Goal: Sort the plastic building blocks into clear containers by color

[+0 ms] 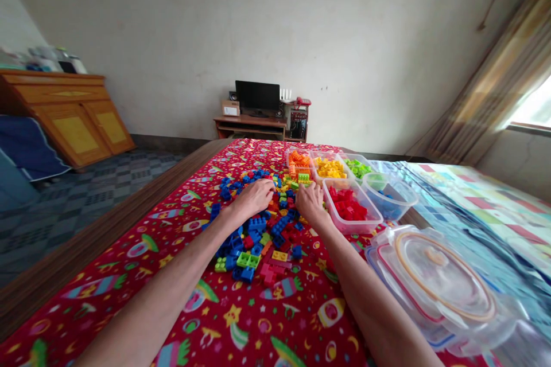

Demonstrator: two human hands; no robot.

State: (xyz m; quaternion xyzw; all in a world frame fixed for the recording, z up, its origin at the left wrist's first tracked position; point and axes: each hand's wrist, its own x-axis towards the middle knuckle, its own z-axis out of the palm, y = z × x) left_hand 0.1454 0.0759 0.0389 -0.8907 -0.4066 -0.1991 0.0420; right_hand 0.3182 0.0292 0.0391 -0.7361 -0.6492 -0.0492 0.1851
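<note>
A loose pile of coloured plastic bricks (258,235), mostly blue with red, green, yellow and orange, lies on a red patterned cloth (241,321). My left hand (253,196) rests on the far left of the pile with its fingers curled down into the bricks. My right hand (309,200) sits on the pile's far right side, fingers bent onto the bricks beside the tub of red bricks (350,206). What either hand grips is hidden under the fingers.
Behind the red tub stand clear tubs of orange (298,161), yellow (329,168), green (358,168) and blue bricks (390,195). Stacked clear lids (439,281) lie at the near right. A wooden table edge (86,246) runs along the left. A desk with a monitor (257,98) stands at the wall.
</note>
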